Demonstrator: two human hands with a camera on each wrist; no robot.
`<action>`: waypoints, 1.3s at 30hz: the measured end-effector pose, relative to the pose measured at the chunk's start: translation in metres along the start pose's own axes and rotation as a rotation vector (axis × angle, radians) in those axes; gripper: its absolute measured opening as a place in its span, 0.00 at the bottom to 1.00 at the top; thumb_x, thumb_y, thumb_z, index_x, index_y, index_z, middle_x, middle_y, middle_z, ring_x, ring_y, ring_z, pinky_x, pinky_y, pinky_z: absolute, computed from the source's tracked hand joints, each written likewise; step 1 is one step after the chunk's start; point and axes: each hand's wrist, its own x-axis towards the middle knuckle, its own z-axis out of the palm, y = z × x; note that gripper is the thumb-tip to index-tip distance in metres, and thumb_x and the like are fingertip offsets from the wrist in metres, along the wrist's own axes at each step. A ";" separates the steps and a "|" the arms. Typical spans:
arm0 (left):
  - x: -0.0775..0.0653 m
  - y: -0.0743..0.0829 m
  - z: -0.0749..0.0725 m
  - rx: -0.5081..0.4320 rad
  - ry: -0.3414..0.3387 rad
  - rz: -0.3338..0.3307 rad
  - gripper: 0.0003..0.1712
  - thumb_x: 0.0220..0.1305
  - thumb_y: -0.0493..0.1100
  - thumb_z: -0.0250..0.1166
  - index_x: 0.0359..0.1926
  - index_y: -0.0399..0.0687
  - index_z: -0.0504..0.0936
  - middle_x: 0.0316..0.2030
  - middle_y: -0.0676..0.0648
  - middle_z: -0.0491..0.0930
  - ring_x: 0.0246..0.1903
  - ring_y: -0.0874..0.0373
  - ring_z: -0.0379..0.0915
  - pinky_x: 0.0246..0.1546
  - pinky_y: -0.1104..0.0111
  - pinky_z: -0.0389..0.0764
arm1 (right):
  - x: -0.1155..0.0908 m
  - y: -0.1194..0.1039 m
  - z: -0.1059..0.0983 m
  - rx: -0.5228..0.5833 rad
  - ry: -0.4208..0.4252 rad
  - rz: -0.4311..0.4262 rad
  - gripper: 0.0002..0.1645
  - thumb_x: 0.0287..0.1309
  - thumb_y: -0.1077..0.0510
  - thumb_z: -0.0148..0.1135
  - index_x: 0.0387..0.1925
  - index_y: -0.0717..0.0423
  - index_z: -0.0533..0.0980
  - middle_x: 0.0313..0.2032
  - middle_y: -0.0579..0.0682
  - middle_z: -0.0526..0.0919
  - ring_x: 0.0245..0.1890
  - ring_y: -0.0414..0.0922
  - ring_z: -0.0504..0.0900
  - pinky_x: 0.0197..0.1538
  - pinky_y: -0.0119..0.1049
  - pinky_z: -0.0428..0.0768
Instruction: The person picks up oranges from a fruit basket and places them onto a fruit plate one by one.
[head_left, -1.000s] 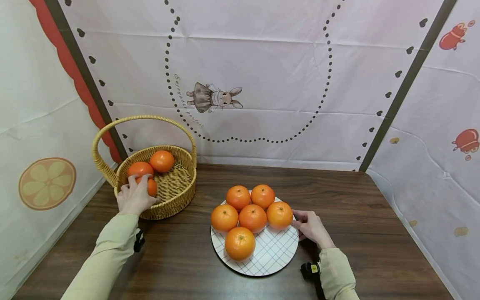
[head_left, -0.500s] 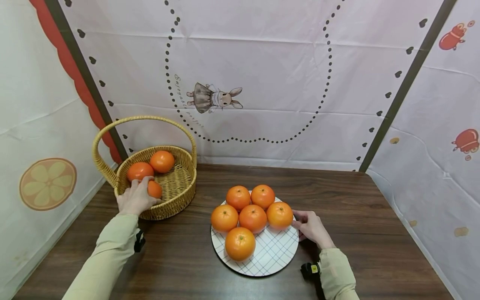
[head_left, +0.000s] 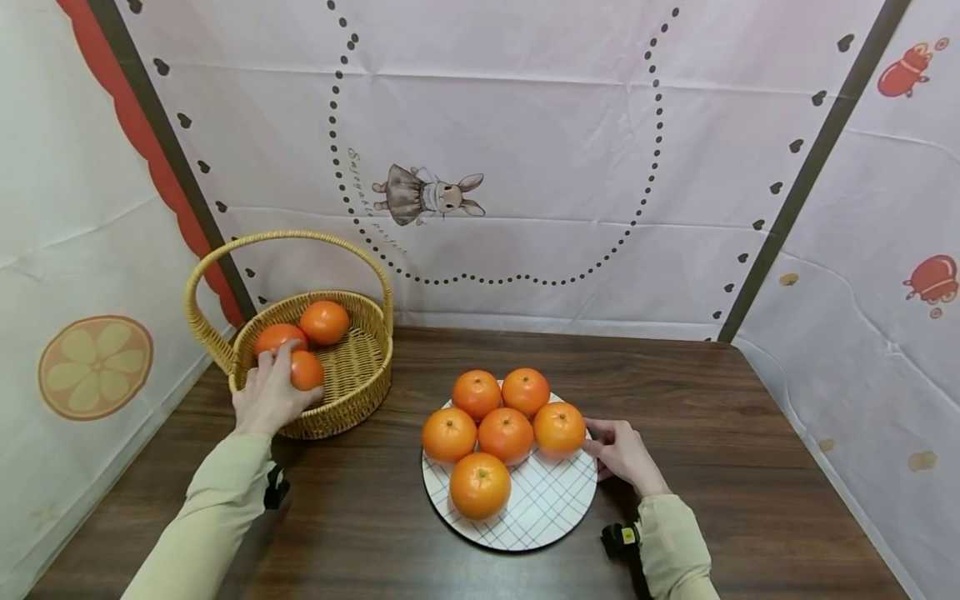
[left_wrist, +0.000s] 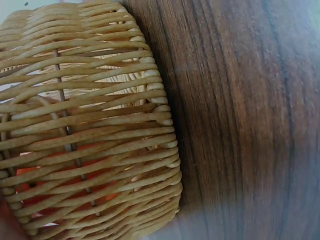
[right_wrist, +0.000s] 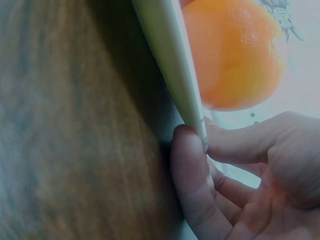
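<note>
My left hand (head_left: 268,393) reaches over the near rim of the wicker basket (head_left: 358,406), fingers and thumb curled round an orange (head_left: 307,371). Two other oranges lie behind it in the basket, one (head_left: 279,337) right by the fingertips and another (head_left: 325,322) at the back. In the left wrist view the basket's woven wall (left_wrist: 95,135) hides most of the fruit. My right hand (head_left: 624,454) pinches the right rim of the checked plate (head_left: 551,508); thumb and finger meet across the plate's edge (right_wrist: 172,70) in the right wrist view.
Several oranges sit on the plate, the nearest one (head_left: 480,487) at its front left and another (head_left: 559,430) close to my right hand. The basket's tall handle (head_left: 288,236) arches over it. A printed cloth (head_left: 525,167) hangs behind the wooden table (head_left: 360,517).
The orange under my left hand has first shifted right, then slightly up, with the fingers now farther round it. My right hand and the plate have stayed in place.
</note>
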 end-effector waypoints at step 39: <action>-0.107 0.133 -0.005 -0.392 0.252 0.278 0.43 0.49 0.44 0.79 0.65 0.50 0.70 0.59 0.37 0.61 0.45 0.37 0.79 0.41 0.44 0.81 | -0.003 -0.004 -0.001 0.002 -0.024 -0.029 0.27 0.67 0.63 0.61 0.66 0.66 0.72 0.30 0.57 0.83 0.21 0.43 0.79 0.28 0.40 0.86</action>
